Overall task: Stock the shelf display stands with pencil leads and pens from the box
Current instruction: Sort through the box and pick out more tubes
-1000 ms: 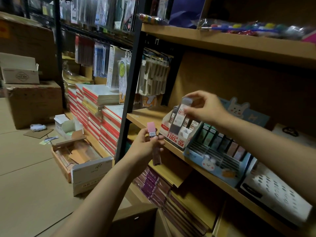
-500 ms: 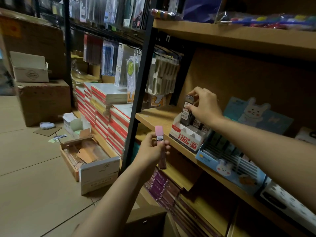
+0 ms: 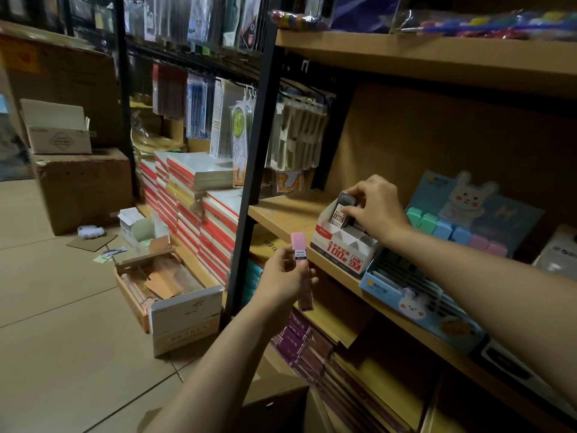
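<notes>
Fingers and thumb of the right hand [image 3: 376, 210] pinch a dark, grey-capped pencil lead case with a red and white label [image 3: 343, 207], its grip closed on the top of the case. That case stands upright, lower end down inside the white cardboard display stand printed with red characters [image 3: 340, 250]. This stand sits on the tan wooden shelf [image 3: 281, 210], touching a light blue rabbit-printed display stand [image 3: 415, 304] on its right side, which carries a row of green, blue and pink cases along its back.

Left hand [image 3: 282, 278] is held out in front of the shelf edge, grip wrapped round a slim pink pencil lead case with a small black and white label [image 3: 302, 270], held roughly upright and apart from both stands. On the floor to the left lies an open cardboard box with a white end panel [image 3: 184, 317], near stacked red-edged notebooks [image 3: 199, 201].
</notes>
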Demonstrator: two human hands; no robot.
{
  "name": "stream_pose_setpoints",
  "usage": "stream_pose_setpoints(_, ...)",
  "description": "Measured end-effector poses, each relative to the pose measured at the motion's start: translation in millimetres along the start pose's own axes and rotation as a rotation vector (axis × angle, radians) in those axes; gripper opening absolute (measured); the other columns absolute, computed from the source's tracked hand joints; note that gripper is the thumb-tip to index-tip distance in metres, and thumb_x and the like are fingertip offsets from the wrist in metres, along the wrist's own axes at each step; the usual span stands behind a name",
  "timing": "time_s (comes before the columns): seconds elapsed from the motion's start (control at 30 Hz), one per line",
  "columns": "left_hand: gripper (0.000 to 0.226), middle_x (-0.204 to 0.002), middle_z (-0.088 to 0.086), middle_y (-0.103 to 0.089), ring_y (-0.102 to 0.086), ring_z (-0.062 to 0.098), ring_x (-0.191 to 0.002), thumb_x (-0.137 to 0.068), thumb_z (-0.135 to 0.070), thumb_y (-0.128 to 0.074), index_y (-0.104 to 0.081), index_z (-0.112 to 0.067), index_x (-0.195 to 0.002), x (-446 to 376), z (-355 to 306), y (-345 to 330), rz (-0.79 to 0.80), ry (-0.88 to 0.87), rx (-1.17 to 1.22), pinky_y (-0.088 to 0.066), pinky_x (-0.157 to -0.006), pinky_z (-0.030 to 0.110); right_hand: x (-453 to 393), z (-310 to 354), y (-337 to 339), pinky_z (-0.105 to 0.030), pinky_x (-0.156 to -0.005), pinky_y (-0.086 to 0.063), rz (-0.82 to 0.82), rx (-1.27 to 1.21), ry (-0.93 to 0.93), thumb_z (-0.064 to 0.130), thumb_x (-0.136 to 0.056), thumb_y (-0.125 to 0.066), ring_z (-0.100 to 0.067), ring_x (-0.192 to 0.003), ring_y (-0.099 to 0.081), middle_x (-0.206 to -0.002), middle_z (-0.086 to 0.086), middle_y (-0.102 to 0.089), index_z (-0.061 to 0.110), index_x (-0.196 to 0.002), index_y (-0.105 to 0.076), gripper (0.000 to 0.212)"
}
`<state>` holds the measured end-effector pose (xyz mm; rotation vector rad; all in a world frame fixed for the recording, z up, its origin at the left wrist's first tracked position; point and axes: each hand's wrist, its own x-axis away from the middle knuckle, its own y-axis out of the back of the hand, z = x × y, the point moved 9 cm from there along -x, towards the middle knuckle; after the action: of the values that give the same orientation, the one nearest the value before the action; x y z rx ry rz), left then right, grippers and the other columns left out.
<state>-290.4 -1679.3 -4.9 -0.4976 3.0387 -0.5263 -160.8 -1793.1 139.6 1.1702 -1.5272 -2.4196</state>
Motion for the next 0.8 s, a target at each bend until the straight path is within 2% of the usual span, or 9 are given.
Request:
stream_pose_setpoints(0.07, 0.027, -0.11, 0.006, -0.061, -0.067, 0.02, -0.094, -0.096, -0.006, -0.051, -0.053, -0.022, -0.119, 3, -3, -2, 0.015, -0.006, 0.018, -0.057, -0.086, 0.037, 6, 2, -2, -0.031, -0.083, -0.047, 0.006, 0.018, -0.004, 0.019, -0.083, -0.076, -0.014, -0.095, -0.05, -0.105, 0.003, -0.046, 0.013, -0.117, -0.068, 0.035)
stream_pose_setpoints(0.17, 0.023, -0.108, 0.005, -0.067, -0.069, 0.019, -0.096, -0.094, -0.009, -0.056, -0.061, -0.022, -0.113, 8, -11, -4, 0.041, -0.046, -0.023, -0.057, -0.087, 0.038, 18, 11, 12, -0.024, -0.083, -0.045, -0.035, -0.02, 0.023, 0.018, -0.087, -0.071, -0.01, -0.095, -0.046, -0.107, 0.004, -0.043, 0.014, -0.133, -0.058, 0.047)
stream_pose_setpoints(0.27, 0.029, -0.108, 0.004, -0.068, -0.069, 0.014, -0.097, -0.092, -0.014, -0.059, -0.061, -0.018, -0.122, 13, -14, -8, 0.054, -0.082, -0.09, -0.058, -0.08, 0.034, 42, 14, 29, -0.008, -0.067, -0.043, 0.029, -0.206, 0.015, 0.02, -0.09, -0.067, -0.006, -0.083, -0.055, -0.101, 0.006, -0.06, 0.023, -0.121, -0.065, 0.031)
stream_pose_setpoints(0.33, 0.029, -0.104, 0.002, -0.069, -0.069, 0.008, -0.09, -0.091, -0.016, -0.061, -0.061, -0.018, -0.12, 18, -16, -19, 0.093, -0.113, -0.125, -0.056, -0.07, 0.025, 66, 14, 30, -0.016, -0.069, -0.054, 0.18, -0.348, -0.041, 0.023, -0.091, -0.067, -0.008, -0.081, -0.066, -0.096, 0.008, -0.065, 0.024, -0.12, -0.063, 0.029)
stream_pose_setpoints(0.4, 0.028, -0.1, 0.001, -0.07, -0.07, 0.008, -0.088, -0.089, -0.016, -0.064, -0.061, -0.018, -0.117, 24, -17, -37, 0.139, -0.138, -0.147, -0.054, -0.07, 0.024, 92, 11, 33, -0.032, -0.075, -0.061, 0.268, -0.525, -0.149, 0.023, -0.091, -0.067, -0.016, -0.085, -0.071, -0.101, 0.001, -0.066, 0.02, -0.128, -0.058, 0.038)
stream_pose_setpoints(0.57, 0.02, -0.086, -0.002, -0.071, -0.07, 0.008, -0.083, -0.084, -0.011, -0.07, -0.064, -0.018, -0.102, 44, -16, -92, 0.284, -0.202, -0.15, -0.052, -0.066, 0.019, 133, -6, 70, -0.031, -0.073, -0.061, 0.147, -0.543, -0.2, 0.012, -0.086, -0.072, -0.014, -0.083, -0.071, -0.096, -0.003, -0.07, 0.024, -0.109, -0.063, 0.027)
stream_pose_setpoints(0.63, 0.023, -0.095, -0.003, -0.07, -0.069, 0.008, -0.091, -0.084, -0.014, -0.071, -0.062, -0.02, -0.105, 52, -16, -107, 0.293, -0.241, -0.204, -0.055, -0.071, 0.022, 140, -18, 89, -0.034, -0.073, -0.062, 0.128, -0.504, -0.216, 0.011, -0.083, -0.075, -0.015, -0.08, -0.072, -0.093, -0.002, -0.072, 0.028, -0.1, -0.065, 0.026)
stream_pose_setpoints(0.7, 0.031, -0.115, -0.007, -0.063, -0.062, 0.008, -0.107, -0.087, -0.024, -0.069, -0.057, -0.024, -0.115, 59, -21, -118, 0.291, -0.373, -0.434, -0.055, -0.086, 0.029, 137, -36, 117, -0.033, -0.074, -0.061, 0.064, -0.43, -0.239, 0.01, -0.08, -0.078, -0.014, -0.08, -0.071, -0.093, -0.003, -0.073, 0.03, -0.095, -0.064, 0.028)
stream_pose_setpoints(0.8, 0.048, -0.141, -0.008, -0.039, -0.037, 0.01, -0.131, -0.09, -0.039, -0.062, -0.045, -0.029, -0.133, 69, -21, -135, 0.319, -0.593, -0.832, -0.04, -0.108, 0.032, 124, -64, 166, -0.033, -0.075, -0.06, -0.072, -0.247, -0.231, 0.013, -0.078, -0.08, -0.011, -0.081, -0.07, -0.09, 0.005, -0.07, 0.029, -0.094, -0.064, 0.028)
